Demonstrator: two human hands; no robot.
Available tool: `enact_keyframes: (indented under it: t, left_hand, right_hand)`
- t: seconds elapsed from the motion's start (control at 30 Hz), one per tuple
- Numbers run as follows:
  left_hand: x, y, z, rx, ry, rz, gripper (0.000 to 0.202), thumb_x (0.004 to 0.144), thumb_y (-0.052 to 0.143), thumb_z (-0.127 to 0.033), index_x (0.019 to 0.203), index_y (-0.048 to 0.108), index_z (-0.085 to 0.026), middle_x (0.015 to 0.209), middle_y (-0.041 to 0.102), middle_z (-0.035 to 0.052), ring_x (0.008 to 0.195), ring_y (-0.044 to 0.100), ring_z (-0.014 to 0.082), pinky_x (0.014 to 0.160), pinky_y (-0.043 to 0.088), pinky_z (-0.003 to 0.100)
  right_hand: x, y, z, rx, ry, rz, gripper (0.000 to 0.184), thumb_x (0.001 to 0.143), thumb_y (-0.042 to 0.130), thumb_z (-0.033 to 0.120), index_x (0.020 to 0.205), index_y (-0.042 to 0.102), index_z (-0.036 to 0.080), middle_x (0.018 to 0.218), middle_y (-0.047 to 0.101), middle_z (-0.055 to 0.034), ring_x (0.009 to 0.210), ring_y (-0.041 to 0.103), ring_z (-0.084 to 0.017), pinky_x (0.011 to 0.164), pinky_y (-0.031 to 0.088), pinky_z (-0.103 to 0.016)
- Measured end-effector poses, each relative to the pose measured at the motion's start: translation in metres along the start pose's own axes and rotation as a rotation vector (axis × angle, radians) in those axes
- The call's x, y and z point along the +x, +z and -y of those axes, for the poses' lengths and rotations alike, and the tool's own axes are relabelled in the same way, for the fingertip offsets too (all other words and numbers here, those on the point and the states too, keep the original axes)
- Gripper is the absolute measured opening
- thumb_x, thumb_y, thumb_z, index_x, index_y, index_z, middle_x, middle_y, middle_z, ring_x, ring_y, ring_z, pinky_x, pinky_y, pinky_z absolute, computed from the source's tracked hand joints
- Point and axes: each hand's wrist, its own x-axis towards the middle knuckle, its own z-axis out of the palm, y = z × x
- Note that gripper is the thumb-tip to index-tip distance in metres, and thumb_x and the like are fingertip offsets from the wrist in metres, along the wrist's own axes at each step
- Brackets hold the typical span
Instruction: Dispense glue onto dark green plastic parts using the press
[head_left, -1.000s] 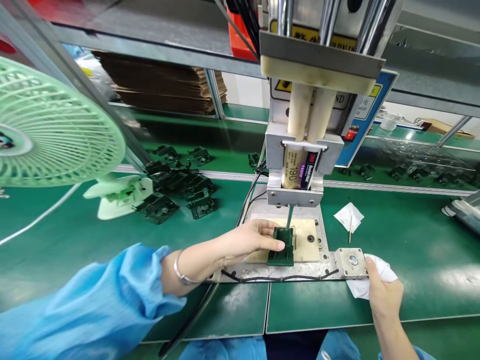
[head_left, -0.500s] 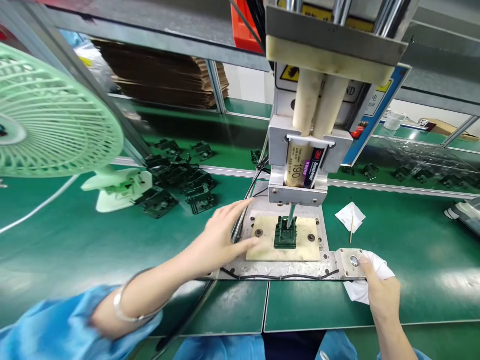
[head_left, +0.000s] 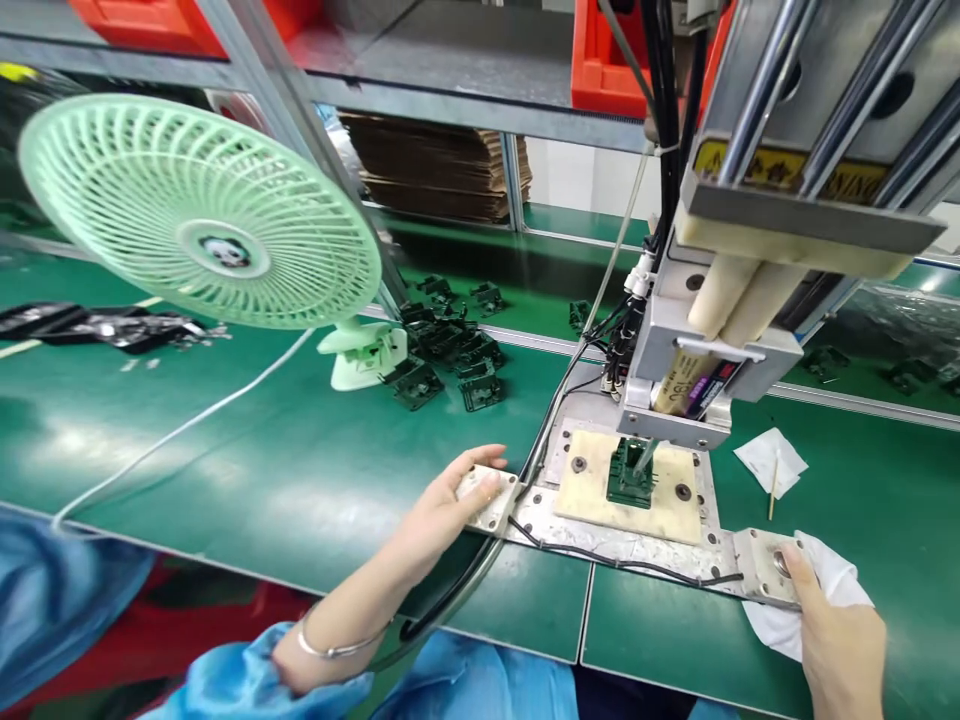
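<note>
My left hand [head_left: 439, 510] is wrapped over the left button box [head_left: 498, 512], thumb on top and fingers along its far side. My right hand [head_left: 840, 635] grips the right button box [head_left: 759, 566], its thumb on the round metal button. A white cloth [head_left: 836, 568] lies bunched beneath that hand, around the box. Between the hands, a dark green plastic part [head_left: 627, 492] sits on the cream fixture plate [head_left: 581, 502]. The dispensing machine's nozzle [head_left: 646, 456] reaches down to this part, below a twin adhesive cartridge [head_left: 679, 378].
A pale green fan [head_left: 300, 240] stands at the left, its white cord [head_left: 187, 425] crossing the bench. Behind my left hand lies a pile of dark green parts [head_left: 450, 345]. A white wipe [head_left: 769, 455] with a thin stick [head_left: 773, 490] lies right of the machine.
My left hand has come down from beside the fixture onto the left button box. My right hand stays at its box. The camera view has swung left.
</note>
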Motion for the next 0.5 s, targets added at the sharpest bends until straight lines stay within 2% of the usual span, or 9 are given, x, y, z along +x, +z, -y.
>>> enact_keyframes:
  t: [0.1, 0.13, 0.3, 0.5]
  left_hand:
    - [-0.001, 0.001, 0.013, -0.080, 0.031, -0.090, 0.070, 0.065, 0.080, -0.066, 0.112, 0.066, -0.018, 0.107, 0.071, 0.0094, 0.083, 0.067, 0.0198, 0.072, 0.053, 0.027]
    - [-0.002, 0.002, 0.016, -0.100, 0.030, -0.112, 0.069, 0.064, 0.081, -0.067, 0.111, 0.066, -0.017, 0.106, 0.072, 0.0092, 0.084, 0.067, 0.0203, 0.073, 0.053, 0.027]
    - [-0.002, 0.006, 0.017, -0.120, 0.023, -0.120, 0.068, 0.063, 0.083, -0.064, 0.109, 0.065, -0.017, 0.106, 0.071, 0.0091, 0.085, 0.066, 0.0204, 0.074, 0.052, 0.026]
    - [0.000, 0.004, 0.019, -0.105, 0.046, -0.109, 0.064, 0.066, 0.082, -0.063, 0.109, 0.065, -0.018, 0.106, 0.072, 0.0083, 0.084, 0.068, 0.0205, 0.073, 0.053, 0.026]
  right_hand:
    - [0.000, 0.000, 0.001, -0.071, 0.161, -0.003, 0.056, 0.053, 0.082, 0.075, 0.057, 0.066, 0.022, 0.062, 0.069, -0.0129, 0.058, 0.063, -0.031, 0.049, 0.046, -0.039]
    - [0.001, 0.000, 0.002, -0.073, 0.173, -0.004, 0.056, 0.052, 0.082, 0.075, 0.056, 0.065, 0.022, 0.063, 0.069, -0.0133, 0.060, 0.064, -0.032, 0.050, 0.047, -0.040]
    - [0.003, 0.000, 0.003, -0.090, 0.181, 0.019, 0.058, 0.050, 0.082, 0.076, 0.058, 0.065, 0.021, 0.066, 0.070, -0.0147, 0.067, 0.065, -0.035, 0.054, 0.048, -0.042]
    - [-0.001, 0.001, 0.002, -0.063, 0.104, 0.008, 0.055, 0.058, 0.080, 0.074, 0.060, 0.066, 0.021, 0.064, 0.070, -0.0138, 0.063, 0.064, -0.032, 0.052, 0.048, -0.039]
